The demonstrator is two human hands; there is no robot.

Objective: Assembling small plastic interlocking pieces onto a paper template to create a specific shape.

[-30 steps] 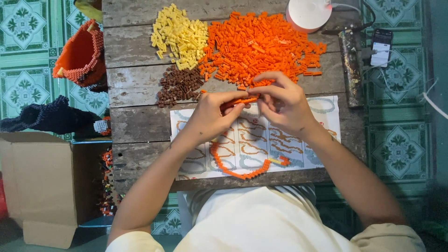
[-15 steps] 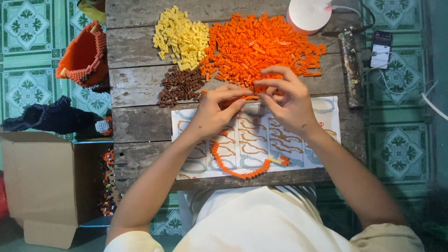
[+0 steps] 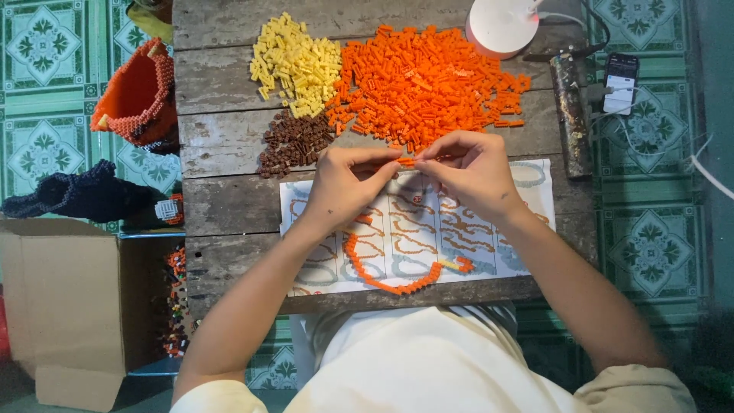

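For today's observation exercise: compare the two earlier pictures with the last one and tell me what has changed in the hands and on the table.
Very little. The left hand and right hand still meet fingertip to fingertip over a small orange piece above the pattern sheet; only the fingers shifted slightly. Nothing was picked up or let go. The orange pile, yellow pile, brown pile and curved orange strip lie as before.

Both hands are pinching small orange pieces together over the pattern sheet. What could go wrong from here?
The left hand and right hand join tiny orange pieces in mid-air; one could slip and vanish into the orange pile. A forearm might nudge the curved orange chain near the table edge, or shift the pattern sheet.
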